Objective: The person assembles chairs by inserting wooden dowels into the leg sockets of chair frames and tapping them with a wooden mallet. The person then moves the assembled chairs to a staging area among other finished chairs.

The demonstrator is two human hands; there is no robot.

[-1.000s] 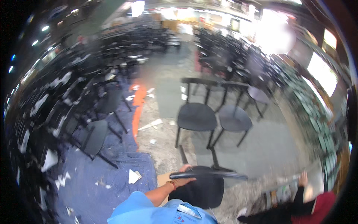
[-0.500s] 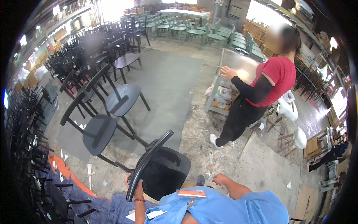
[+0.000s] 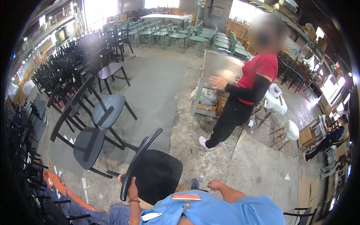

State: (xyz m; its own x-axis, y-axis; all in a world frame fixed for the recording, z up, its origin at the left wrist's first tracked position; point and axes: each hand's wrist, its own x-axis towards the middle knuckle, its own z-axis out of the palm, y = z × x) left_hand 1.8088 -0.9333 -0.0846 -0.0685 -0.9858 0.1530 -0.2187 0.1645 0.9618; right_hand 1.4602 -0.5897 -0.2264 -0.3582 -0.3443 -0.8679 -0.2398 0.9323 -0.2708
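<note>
My left hand [image 3: 132, 190] is wrapped round the curved backrest of a black chair [image 3: 159, 174] directly in front of me. The chair's dark seat shows beside the backrest, close to my blue shirt; most of its legs are hidden. My right hand [image 3: 216, 185] hangs away from the chair, its fingers curled in, with nothing seen in it. Just beyond the held chair stand a black chair with a rounded seat [image 3: 89, 146] and another dark chair [image 3: 108, 110].
A person in a red shirt [image 3: 260, 69] stands at a grey worktable [image 3: 221, 63] on the right. Stacked black chairs [image 3: 62, 71] crowd the left; green chairs [image 3: 197, 38] line the back. Wrapped stools [image 3: 290, 130] stand at right. Torn orange sheeting [image 3: 65, 189] and scraps lie lower left.
My view has shifted, so the scene sits further left. The red-shirted person has turned more toward me, with hands closer together. My left hand keeps hold of the chair.
</note>
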